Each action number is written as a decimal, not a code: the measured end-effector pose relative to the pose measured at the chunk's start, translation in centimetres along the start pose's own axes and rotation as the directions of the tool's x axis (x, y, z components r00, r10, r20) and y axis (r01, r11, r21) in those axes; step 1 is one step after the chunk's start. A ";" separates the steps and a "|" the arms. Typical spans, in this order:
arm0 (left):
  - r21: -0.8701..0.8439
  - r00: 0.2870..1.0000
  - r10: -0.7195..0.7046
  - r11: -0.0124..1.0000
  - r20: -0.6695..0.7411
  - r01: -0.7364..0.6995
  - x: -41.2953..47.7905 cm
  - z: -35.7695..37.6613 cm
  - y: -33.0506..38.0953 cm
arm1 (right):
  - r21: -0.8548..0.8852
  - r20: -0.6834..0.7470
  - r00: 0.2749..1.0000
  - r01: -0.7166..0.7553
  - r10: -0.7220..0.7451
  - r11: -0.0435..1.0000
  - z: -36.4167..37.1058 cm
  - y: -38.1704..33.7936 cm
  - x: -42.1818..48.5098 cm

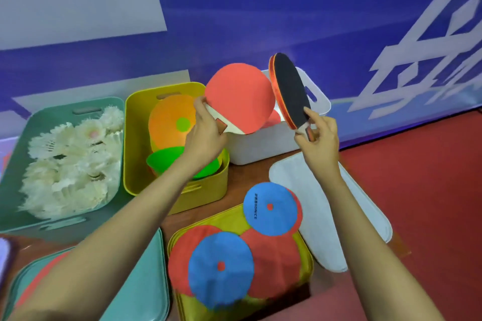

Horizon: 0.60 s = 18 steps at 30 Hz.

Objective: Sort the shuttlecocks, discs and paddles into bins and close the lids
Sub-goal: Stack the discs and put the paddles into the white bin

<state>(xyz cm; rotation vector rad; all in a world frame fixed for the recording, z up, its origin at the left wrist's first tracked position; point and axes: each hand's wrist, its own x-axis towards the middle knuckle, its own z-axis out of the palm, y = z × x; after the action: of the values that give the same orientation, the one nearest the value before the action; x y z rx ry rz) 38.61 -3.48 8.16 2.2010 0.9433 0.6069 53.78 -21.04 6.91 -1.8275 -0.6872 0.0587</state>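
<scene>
My left hand (206,133) grips the handle of a paddle with a red face (240,98), held above the white bin (263,148). My right hand (319,135) grips a second paddle with a black face (290,88), tilted on edge over the same bin. Something red shows inside the white bin. The green bin (39,227) at the left is full of white shuttlecocks (70,161). The yellow bin (203,193) holds orange and green discs (169,125). Several red and blue discs (221,268) lie on the yellow lid (306,258) in front.
The white lid (326,216) lies flat at the right of the yellow lid. The green lid (146,281) lies at the front left with a red disc on it. A blue banner wall stands behind the bins. Red floor lies at the right.
</scene>
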 end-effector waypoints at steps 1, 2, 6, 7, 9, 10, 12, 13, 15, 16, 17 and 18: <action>0.014 0.999 -0.022 1.000 0.025 0.021 1.7 0.5 0.4 | -0.017 0.020 1.000 -0.011 0.011 1.000 -0.1 0.3 1.8; 0.045 0.998 -0.053 0.998 0.043 0.051 3.3 0.9 0.8 | -0.037 0.041 0.999 -0.018 0.020 0.999 -0.1 0.7 3.6; 0.123 0.977 -0.151 0.983 0.150 0.133 8.4 2.2 1.6 | -0.135 0.142 0.989 -0.021 0.040 0.991 0.5 1.9 10.2; 0.136 0.971 -0.166 0.980 0.172 0.143 9.3 2.5 1.8 | -0.171 0.169 0.985 -0.006 0.035 0.985 0.6 2.3 11.5; 0.170 0.959 -0.194 0.973 0.208 0.160 11.1 3.4 1.9 | -0.236 0.227 0.974 0.034 0.021 0.971 0.9 3.2 13.8; 0.170 0.948 -0.211 0.970 0.237 0.174 11.9 4.1 2.0 | -0.262 0.254 0.967 0.045 0.024 0.964 1.1 3.6 14.8; 0.132 0.909 -0.265 0.963 0.321 0.234 13.3 5.8 1.7 | -0.310 0.303 0.952 0.063 0.036 0.949 1.5 4.5 16.2; 0.115 0.882 -0.300 0.954 0.363 0.277 13.9 6.7 1.5 | -0.335 0.323 0.945 0.073 0.042 0.939 1.7 4.9 16.7; 0.109 0.837 -0.362 0.931 0.409 0.350 14.6 8.5 1.2 | -0.374 0.362 0.931 0.104 0.042 0.922 2.1 5.8 17.4; 0.120 0.826 -0.381 0.923 0.415 0.366 14.9 9.3 1.0 | -0.384 0.378 0.925 0.114 0.043 0.916 2.3 6.2 17.7; 0.137 0.817 -0.398 0.916 0.417 0.376 15.0 10.0 1.0 | -0.392 0.390 0.920 0.123 0.043 0.912 2.4 6.7 18.0; 0.149 0.812 -0.411 0.911 0.415 0.385 15.0 10.6 1.0 | -0.402 0.399 0.916 0.131 0.044 0.906 2.6 7.2 18.3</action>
<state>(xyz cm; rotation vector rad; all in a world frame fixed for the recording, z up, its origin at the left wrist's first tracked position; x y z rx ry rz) 55.18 3.31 4.05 1.9726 1.1325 -0.1191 71.02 -11.50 4.86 -2.2438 -1.0975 0.2809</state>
